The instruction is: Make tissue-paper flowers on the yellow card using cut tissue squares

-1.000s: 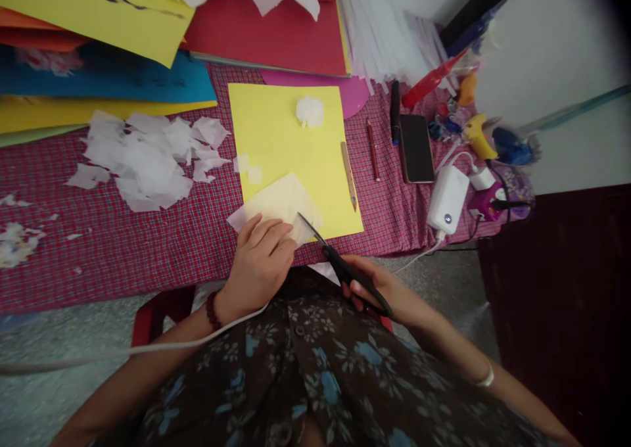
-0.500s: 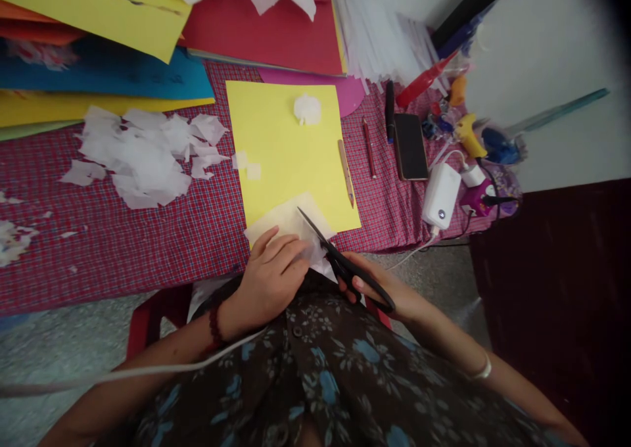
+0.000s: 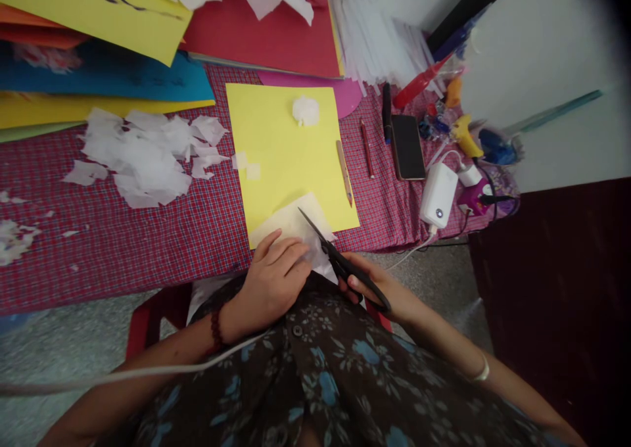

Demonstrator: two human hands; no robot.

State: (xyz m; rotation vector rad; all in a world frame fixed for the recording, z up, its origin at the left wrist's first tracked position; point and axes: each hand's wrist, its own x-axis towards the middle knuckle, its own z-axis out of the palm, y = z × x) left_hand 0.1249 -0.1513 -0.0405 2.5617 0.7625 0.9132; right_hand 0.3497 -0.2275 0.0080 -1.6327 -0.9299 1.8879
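Note:
My right hand [image 3: 365, 282] grips black-handled scissors [image 3: 357, 276], their blades pointing up and left over a thin white sheet of paper [image 3: 290, 220]. My left hand [image 3: 277, 276] holds this sheet near its lower edge, fingers closed over it. The sheet overlaps the bottom of a yellow sheet [image 3: 280, 138] on the table. On the yellow sheet lie a crumpled white paper ball [image 3: 306, 110], small white paper squares [image 3: 253, 171] by the left edge, and a pencil [image 3: 344, 173] along the right edge. How the scissor blades meet the white sheet is hard to make out.
Torn white paper pieces [image 3: 142, 158] are heaped at left on the checked cloth [image 3: 197, 236]. Coloured sheets [image 3: 266, 36] lie at the back. On the right are a red pencil [image 3: 367, 148], a phone [image 3: 408, 147], a marker [image 3: 387, 113] and a corded white power bank [image 3: 438, 196].
The white sheet's left corner has shifted slightly right. Both hands and the scissors stay nearly in place, with the view moving a little.

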